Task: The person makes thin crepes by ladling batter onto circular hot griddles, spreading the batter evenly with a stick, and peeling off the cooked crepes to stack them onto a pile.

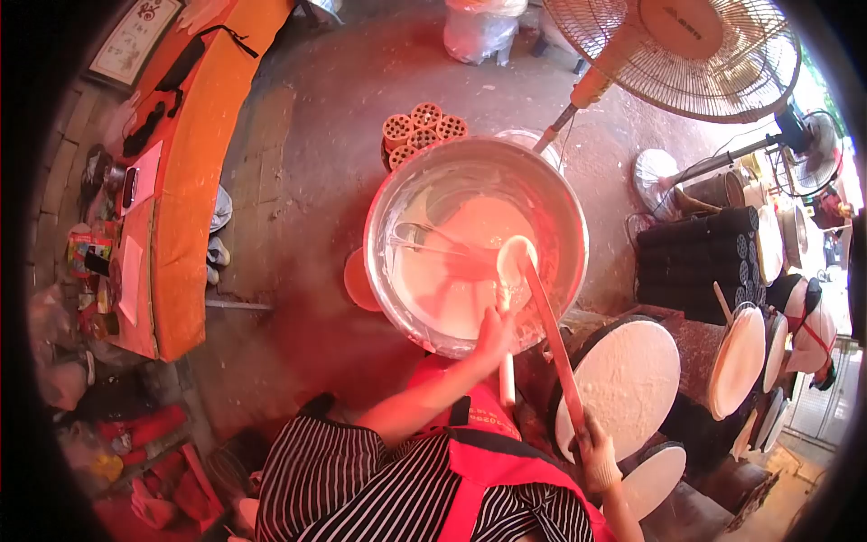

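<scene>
My left hand (495, 332) is closed around the pale handle of a ladle (517, 256). The ladle's bowl is over the large metal basin (578, 226), which holds pale, runny batter (424, 289). In my right hand (596, 456), which wears a light glove, is the lower end of a long flat wooden stick (555, 348). The stick's upper end reaches the ladle's bowl; whether they touch I cannot tell. A wire whisk (417, 238) leans inside the basin, its far part in the batter. Right of the stick is a round griddle covered with a pale sheet of batter (632, 375).
More round pale sheets (736, 361) and a lower one (657, 479) stand along the right. Black cylinders (695, 257) are stacked behind them. Perforated briquettes (424, 131) sit beyond the basin. A large fan (677, 54) stands at upper right, an orange-covered table (194, 217) at left. Another person (804, 325) is at far right.
</scene>
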### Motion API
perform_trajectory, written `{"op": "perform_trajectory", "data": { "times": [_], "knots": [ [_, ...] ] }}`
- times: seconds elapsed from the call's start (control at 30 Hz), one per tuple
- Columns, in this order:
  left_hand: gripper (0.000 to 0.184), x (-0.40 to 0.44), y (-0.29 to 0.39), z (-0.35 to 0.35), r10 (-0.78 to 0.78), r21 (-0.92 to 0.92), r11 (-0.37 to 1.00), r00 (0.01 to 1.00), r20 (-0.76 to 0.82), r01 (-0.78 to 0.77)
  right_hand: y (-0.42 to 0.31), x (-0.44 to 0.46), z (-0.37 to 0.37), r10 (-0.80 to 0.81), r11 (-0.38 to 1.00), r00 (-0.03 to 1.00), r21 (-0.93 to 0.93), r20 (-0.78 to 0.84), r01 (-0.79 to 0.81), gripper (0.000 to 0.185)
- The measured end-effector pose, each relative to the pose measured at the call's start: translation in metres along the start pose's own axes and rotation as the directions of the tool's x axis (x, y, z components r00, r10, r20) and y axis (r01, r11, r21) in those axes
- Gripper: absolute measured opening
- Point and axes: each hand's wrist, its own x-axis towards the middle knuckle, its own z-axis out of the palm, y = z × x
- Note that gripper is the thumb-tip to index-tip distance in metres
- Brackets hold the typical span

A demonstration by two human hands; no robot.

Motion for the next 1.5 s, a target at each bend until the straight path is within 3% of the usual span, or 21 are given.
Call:
{"op": "perform_trajectory", "data": {
  "times": [0.13, 0.17, 0.2, 0.23, 0.33, 0.37, 0.47, 0.6, 0.7, 0.73, 0.8, 0.87, 0.93, 0.97, 1.03, 1.1, 1.17, 1.23, 1.3, 1.43, 1.5],
  "knots": [
    [0.014, 0.114, 0.029, -0.052, 0.173, 0.080, 0.983, 0.977, -0.127, -0.164, -0.099, 0.085, 0.018, 0.028, 0.960, 0.989, 0.274, 0.142, -0.067, 0.042],
    [0.018, 0.148, 0.038, -0.070, 0.107, 0.018, 0.994, 0.977, -0.182, -0.105, -0.113, 0.118, 0.024, -0.003, 0.949, 0.983, 0.311, 0.181, -0.055, 0.042],
    [0.015, 0.178, 0.042, -0.089, 0.142, -0.021, 0.988, 0.951, -0.276, -0.153, -0.117, 0.158, 0.035, -0.066, 0.961, 0.984, 0.276, 0.165, 0.018, 0.042],
    [0.004, 0.179, 0.065, -0.102, 0.018, -0.116, 0.992, 0.955, -0.295, -0.055, -0.118, 0.193, 0.046, -0.123, 0.968, 0.980, 0.238, 0.154, 0.084, 0.042],
    [0.022, 0.220, 0.061, -0.145, -0.074, -0.546, 0.836, 0.976, -0.203, -0.050, -0.138, 0.265, 0.065, -0.208, 0.962, 0.970, -0.154, 0.129, 0.226, 0.042],
    [0.022, 0.219, 0.061, -0.147, -0.079, -0.549, 0.835, 0.976, -0.205, -0.047, -0.134, 0.277, 0.070, -0.203, 0.962, 0.970, -0.157, 0.133, 0.223, 0.042],
    [0.025, 0.223, 0.048, -0.147, -0.078, -0.654, 0.749, 0.965, -0.249, -0.108, -0.116, 0.305, 0.077, -0.525, 0.681, 0.813, -0.447, 0.252, 0.579, 0.042],
    [0.023, 0.269, 0.022, -0.146, -0.144, -0.697, 0.716, 0.987, -0.078, 0.050, -0.127, 0.283, 0.062, -0.553, 0.600, 0.764, -0.478, 0.332, 0.642, 0.043],
    [0.020, 0.227, 0.049, -0.125, 0.140, -0.310, 0.936, 0.984, -0.109, -0.168, -0.140, 0.233, 0.052, -0.329, 0.695, 0.903, -0.576, 0.277, 0.430, 0.044],
    [0.026, 0.230, 0.023, -0.116, 0.026, -0.195, 0.978, 0.975, -0.222, -0.071, -0.123, 0.216, 0.051, -0.374, 0.728, 0.903, -0.537, 0.212, 0.428, 0.046],
    [0.027, 0.189, 0.012, -0.085, -0.046, 0.031, 0.998, 0.986, -0.160, 0.052, -0.086, 0.168, 0.052, -0.410, 0.808, 0.908, -0.426, 0.089, 0.407, 0.048],
    [0.019, 0.123, 0.027, -0.041, -0.016, 0.071, 0.997, 0.992, -0.122, 0.024, -0.070, 0.114, 0.048, -0.398, 0.859, 0.917, -0.345, 0.017, 0.379, 0.050],
    [0.019, 0.102, 0.040, -0.019, -0.030, 0.158, 0.987, 0.999, -0.014, 0.032, -0.064, 0.069, 0.048, -0.022, 0.996, 0.998, -0.090, -0.061, 0.016, 0.047],
    [0.018, 0.093, 0.046, -0.009, -0.049, 0.227, 0.973, 0.996, 0.079, 0.030, -0.055, 0.060, 0.050, -0.008, 0.997, 0.997, -0.073, -0.078, 0.002, 0.047],
    [0.032, 0.116, 0.045, -0.006, -0.022, 0.432, 0.901, 0.992, 0.126, -0.035, -0.038, 0.047, 0.058, -0.012, 0.998, 0.978, 0.051, -0.210, 0.024, 0.047],
    [0.042, 0.179, 0.011, -0.019, 0.388, 0.750, 0.446, 0.861, 0.330, -0.489, -0.016, 0.056, 0.072, 0.059, 0.984, 0.973, 0.175, -0.223, -0.019, 0.046],
    [0.045, 0.148, 0.103, -0.003, 0.398, 0.884, 0.192, 0.857, 0.327, -0.426, -0.015, 0.073, 0.082, 0.255, 0.684, 0.966, 0.697, 0.047, -0.214, 0.045],
    [0.036, 0.187, 0.126, -0.014, 0.303, 0.927, 0.265, 0.935, 0.183, -0.267, -0.029, 0.095, 0.091, 0.298, 0.627, 0.954, 0.751, 0.016, -0.209, 0.045],
    [0.034, 0.257, 0.102, -0.057, 0.453, 0.971, -0.185, 0.864, 0.221, -0.151, -0.023, 0.119, 0.101, 0.290, 0.717, 0.956, 0.672, -0.042, -0.188, 0.045],
    [0.027, 0.282, 0.073, -0.088, 0.640, 0.989, -0.134, 0.757, 0.132, -0.060, -0.022, 0.176, 0.114, 0.220, 0.709, 0.975, 0.681, 0.034, -0.184, 0.047],
    [0.022, 0.237, 0.082, -0.053, 0.596, 0.920, 0.119, 0.768, 0.235, -0.374, -0.016, 0.199, 0.121, 0.119, 0.751, 0.992, 0.651, 0.027, -0.108, 0.049]
  ]
}}
